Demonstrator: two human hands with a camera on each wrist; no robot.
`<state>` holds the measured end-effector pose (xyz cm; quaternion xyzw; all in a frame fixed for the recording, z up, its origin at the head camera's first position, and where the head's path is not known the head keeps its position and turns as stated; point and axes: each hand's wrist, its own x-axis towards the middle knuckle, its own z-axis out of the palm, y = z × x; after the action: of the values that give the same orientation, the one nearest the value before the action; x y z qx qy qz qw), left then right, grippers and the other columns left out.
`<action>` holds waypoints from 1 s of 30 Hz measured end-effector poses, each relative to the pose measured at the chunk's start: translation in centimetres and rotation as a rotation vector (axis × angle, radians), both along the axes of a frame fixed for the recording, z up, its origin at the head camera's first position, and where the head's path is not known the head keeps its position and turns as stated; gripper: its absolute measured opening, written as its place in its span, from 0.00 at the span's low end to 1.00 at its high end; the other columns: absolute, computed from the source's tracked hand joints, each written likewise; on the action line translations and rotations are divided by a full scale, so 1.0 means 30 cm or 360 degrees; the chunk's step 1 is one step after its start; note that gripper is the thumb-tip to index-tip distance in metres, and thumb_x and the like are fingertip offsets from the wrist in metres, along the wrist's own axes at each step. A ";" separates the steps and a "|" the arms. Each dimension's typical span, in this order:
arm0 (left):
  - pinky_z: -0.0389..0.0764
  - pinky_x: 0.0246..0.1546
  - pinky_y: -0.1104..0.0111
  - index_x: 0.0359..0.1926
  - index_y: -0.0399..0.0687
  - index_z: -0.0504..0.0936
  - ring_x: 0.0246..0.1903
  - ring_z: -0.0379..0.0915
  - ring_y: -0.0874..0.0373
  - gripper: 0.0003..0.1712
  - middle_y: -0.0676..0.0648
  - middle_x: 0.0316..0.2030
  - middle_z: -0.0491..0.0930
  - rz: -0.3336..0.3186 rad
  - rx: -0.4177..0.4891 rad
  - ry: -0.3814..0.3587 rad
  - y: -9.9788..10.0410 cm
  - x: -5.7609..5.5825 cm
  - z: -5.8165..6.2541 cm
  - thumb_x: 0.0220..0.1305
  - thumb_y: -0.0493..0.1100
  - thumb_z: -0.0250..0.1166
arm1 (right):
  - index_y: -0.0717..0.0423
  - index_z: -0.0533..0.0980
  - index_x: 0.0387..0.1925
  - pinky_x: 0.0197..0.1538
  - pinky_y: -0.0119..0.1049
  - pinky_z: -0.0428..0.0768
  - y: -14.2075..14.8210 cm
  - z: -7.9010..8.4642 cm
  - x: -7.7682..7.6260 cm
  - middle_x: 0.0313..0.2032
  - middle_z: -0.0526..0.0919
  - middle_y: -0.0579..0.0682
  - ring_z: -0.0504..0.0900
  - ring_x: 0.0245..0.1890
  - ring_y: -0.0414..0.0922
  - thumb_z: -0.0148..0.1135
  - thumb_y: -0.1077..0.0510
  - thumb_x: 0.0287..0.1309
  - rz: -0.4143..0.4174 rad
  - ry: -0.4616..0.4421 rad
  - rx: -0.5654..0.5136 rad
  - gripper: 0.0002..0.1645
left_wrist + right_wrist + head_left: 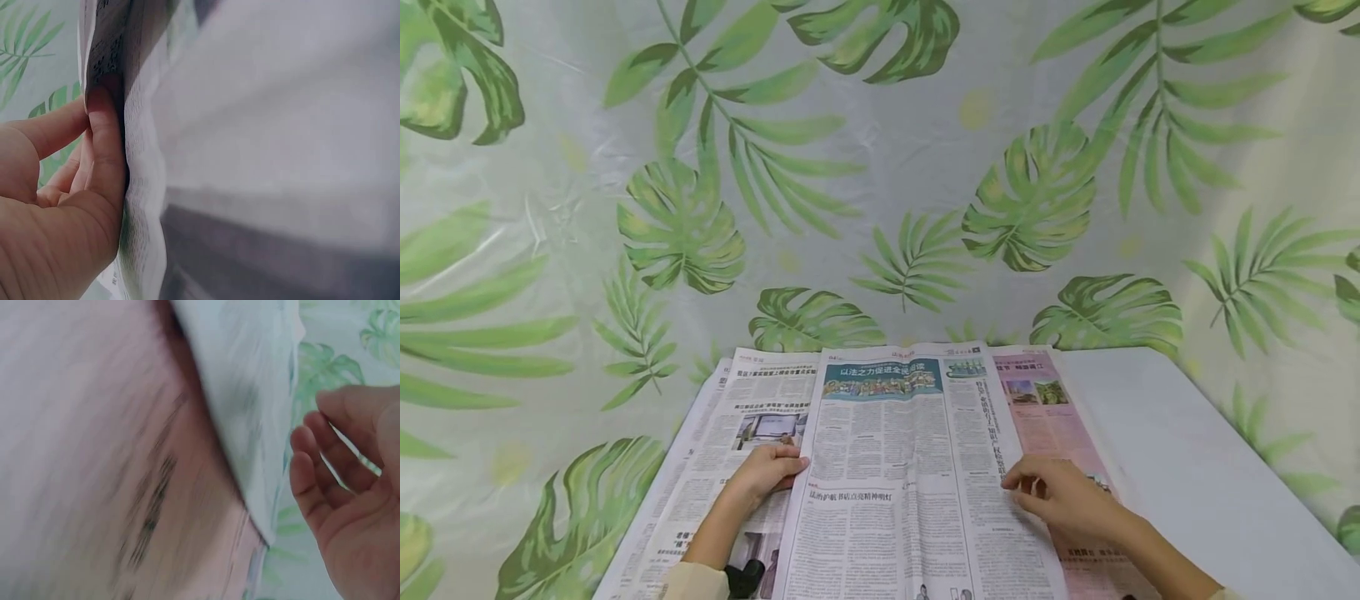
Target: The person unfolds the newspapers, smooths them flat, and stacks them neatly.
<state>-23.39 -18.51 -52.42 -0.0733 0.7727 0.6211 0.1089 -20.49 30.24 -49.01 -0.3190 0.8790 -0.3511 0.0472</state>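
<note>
A newspaper sheet (pixel 880 442) with a teal illustrated banner lies uppermost in the head view, over other spread pages. My left hand (pixel 763 475) pinches its left edge; in the left wrist view, thumb and index finger meet at the paper's edge (pixel 103 50). Over the sheet's right part is my right hand (pixel 1067 504), its fingers bent loosely. The right wrist view has that hand (pixel 356 481) beside the paper, with nothing between thumb and fingers. A pink page (pixel 187 550) shows there under a lifted, paler sheet edge (pixel 240 412).
More newspaper pages (pixel 767 375) spread out on the left, and a pink printed page (pixel 1037 425) extends on the right. They lie on a white tabletop (pixel 1202 467). Behind it hangs a leaf-patterned curtain (pixel 910 167).
</note>
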 end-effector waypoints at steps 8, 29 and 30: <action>0.88 0.40 0.65 0.58 0.22 0.79 0.37 0.88 0.55 0.25 0.36 0.46 0.86 0.0052 0.0019 -0.0008 0.006 -0.006 -0.012 0.66 0.36 0.71 | 0.51 0.86 0.43 0.36 0.30 0.78 -0.205 0.010 -0.095 0.36 0.85 0.38 0.77 0.33 0.32 0.68 0.56 0.66 -0.0146 -0.0011 -0.0032 0.06; 0.88 0.41 0.65 0.59 0.19 0.76 0.40 0.87 0.54 0.24 0.29 0.51 0.84 0.0104 0.0042 0.0013 0.022 0.002 -0.008 0.66 0.31 0.67 | 0.52 0.86 0.37 0.34 0.31 0.78 -0.640 -0.064 -0.242 0.30 0.84 0.43 0.78 0.29 0.37 0.68 0.56 0.67 -0.0111 -0.0181 -0.0252 0.05; 0.87 0.42 0.65 0.60 0.18 0.75 0.41 0.87 0.54 0.25 0.29 0.52 0.84 0.0091 0.0047 0.0011 0.020 0.002 -0.007 0.65 0.30 0.67 | 0.52 0.86 0.37 0.34 0.31 0.78 -0.659 -0.062 -0.244 0.30 0.84 0.43 0.78 0.29 0.37 0.68 0.57 0.67 -0.0109 -0.0182 -0.0252 0.05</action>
<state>-23.34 -17.92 -52.63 -0.0915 0.7613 0.6356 0.0894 -27.79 10.47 -50.89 -0.2708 0.8548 -0.4386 0.0600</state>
